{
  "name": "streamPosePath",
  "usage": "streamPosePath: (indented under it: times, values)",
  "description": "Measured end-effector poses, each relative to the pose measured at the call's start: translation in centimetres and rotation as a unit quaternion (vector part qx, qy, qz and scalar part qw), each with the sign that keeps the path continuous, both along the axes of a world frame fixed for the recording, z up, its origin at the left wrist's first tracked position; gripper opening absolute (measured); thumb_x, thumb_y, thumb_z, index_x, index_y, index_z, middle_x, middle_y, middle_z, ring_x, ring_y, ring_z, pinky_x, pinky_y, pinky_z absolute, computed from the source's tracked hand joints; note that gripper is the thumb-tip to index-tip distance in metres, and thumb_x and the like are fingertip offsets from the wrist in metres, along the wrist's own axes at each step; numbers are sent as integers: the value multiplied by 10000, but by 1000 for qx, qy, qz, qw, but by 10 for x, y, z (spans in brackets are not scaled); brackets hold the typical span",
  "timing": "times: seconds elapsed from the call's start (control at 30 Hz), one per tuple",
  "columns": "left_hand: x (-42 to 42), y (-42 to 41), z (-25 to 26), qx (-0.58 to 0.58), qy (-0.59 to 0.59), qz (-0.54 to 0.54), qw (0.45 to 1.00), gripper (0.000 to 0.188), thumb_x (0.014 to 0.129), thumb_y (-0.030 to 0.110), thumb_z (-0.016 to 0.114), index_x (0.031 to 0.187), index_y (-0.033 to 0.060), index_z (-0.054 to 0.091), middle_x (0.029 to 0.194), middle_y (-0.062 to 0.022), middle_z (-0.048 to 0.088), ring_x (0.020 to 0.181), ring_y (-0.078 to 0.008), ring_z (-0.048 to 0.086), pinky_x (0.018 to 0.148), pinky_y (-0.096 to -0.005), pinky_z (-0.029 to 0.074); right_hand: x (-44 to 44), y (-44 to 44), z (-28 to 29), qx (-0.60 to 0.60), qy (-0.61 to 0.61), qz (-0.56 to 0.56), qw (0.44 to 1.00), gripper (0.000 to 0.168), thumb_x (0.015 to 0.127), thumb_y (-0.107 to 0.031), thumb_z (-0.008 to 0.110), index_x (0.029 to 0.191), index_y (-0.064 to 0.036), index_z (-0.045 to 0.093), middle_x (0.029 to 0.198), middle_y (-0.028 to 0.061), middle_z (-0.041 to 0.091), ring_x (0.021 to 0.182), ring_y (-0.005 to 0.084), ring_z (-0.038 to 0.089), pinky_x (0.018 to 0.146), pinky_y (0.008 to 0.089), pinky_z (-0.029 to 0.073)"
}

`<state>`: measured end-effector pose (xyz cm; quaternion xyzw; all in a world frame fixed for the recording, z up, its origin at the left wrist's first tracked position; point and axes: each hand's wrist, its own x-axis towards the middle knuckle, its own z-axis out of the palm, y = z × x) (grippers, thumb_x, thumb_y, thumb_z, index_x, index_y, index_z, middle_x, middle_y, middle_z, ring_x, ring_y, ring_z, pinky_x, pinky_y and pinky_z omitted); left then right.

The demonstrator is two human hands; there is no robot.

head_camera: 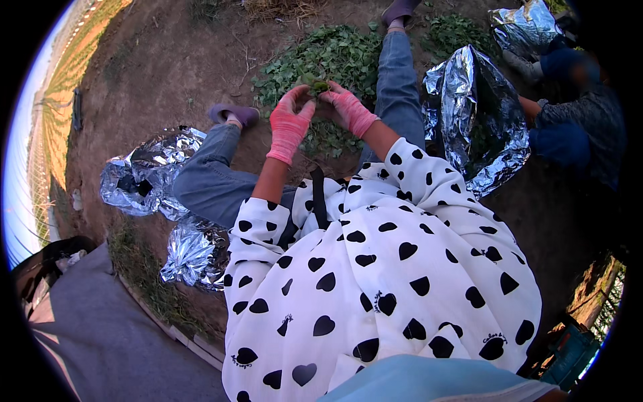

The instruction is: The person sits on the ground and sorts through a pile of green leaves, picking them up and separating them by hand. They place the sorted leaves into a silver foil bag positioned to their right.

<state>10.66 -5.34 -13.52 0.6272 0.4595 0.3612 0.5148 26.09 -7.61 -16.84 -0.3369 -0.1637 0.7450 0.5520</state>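
Note:
Both hands wear pink knitted gloves and meet over a pile of green leafy cuttings [336,53] on the soil. My left hand [293,118] pinches a small bunch of green leafy sprigs [315,84] from the left side. On the right side of that bunch, my right hand [347,108] has its fingers on the stems. More cuttings lie between my outstretched legs, below the hands. Some fingertips are hidden behind the sprigs and the other fingers.
A large foil-lined bag [459,100] holding greens stands at the right, beside a crouching co-worker [577,113]. Crumpled foil bags [193,251] lie at the left. A smaller leaf pile [457,35] is beyond my right leg. A grey sheet [110,321] covers the lower left.

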Motion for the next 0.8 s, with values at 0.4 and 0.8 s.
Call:
streamPosePath:
  times: [0.4,0.8]
  values:
    - [-3,6,20,3,23,-40,999,382,833,96,630,1200,29,551,1040,-65,640,915,-121,615,808,-262,498,2,4,24,-18,-33,2,999,363,890,-73,513,1246,-107,451,1183,94,542,1071,271,558,898,474,478]
    - [7,5,39,48,24,-65,996,380,828,137,624,1185,25,559,992,-90,665,879,-175,646,790,-289,506,11,6,44,-3,-67,-11,998,324,902,-76,486,1224,-110,471,1163,113,553,1044,277,579,871,485,506]
